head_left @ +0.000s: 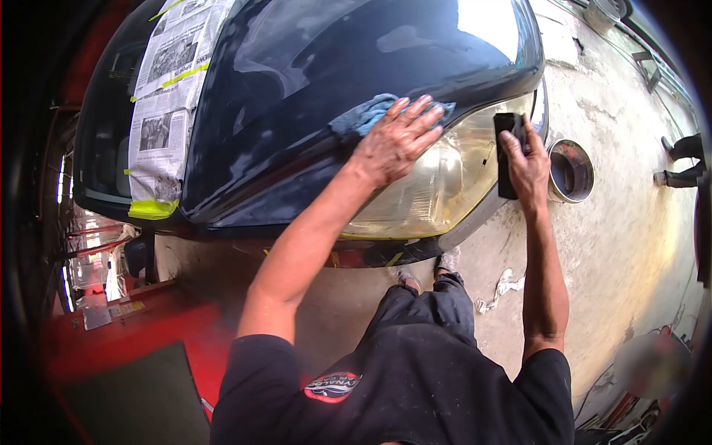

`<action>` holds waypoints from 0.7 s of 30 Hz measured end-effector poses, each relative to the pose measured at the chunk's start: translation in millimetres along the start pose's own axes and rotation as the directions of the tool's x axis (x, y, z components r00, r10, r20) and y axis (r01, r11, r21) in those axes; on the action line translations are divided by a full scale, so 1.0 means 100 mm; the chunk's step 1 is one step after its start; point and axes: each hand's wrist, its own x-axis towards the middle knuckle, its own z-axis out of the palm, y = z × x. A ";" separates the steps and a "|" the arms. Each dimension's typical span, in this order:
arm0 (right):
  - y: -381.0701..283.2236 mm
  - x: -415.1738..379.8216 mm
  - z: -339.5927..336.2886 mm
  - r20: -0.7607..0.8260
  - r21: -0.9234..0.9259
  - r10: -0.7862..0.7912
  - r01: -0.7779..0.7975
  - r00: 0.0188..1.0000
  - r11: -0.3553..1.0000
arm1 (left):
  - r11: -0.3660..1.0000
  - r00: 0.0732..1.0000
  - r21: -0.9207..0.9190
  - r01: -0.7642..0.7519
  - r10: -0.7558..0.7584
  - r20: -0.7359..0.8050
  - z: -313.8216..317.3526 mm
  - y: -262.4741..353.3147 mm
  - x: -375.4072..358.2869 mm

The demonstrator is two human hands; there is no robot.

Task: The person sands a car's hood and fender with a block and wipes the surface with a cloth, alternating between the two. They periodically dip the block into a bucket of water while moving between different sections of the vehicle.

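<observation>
My left hand (pixel 398 141) lies flat with fingers spread on a crumpled blue cloth (pixel 357 117), pressing it against the dark, glossy car hood (pixel 297 96) near its front edge. Beneath that wrist is the yellowed headlight (pixel 434 185), bordered by a thin yellow line. On its right side, my right hand (pixel 528 167) grips a black rectangular block (pixel 506 167) held upright, thumb across its face and fingers around the far edge. The block overlaps the bumper edge beside the headlight in this view.
Newspaper sheets (pixel 159 141) with yellow tape cover the hood's left side. A bucket (pixel 570 172) stands on the concrete floor right of the bumper. A white rag (pixel 500 289) lies near my feet. Another person's legs (pixel 686 163) show at far right; a red surface (pixel 141 334) is lower left.
</observation>
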 end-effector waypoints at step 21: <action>-1.09 -0.51 0.98 -0.199 0.395 0.438 -0.338 0.877 0.855 | 0.977 0.932 -0.078 0.198 -0.213 -0.294 -0.28 -0.87 -0.22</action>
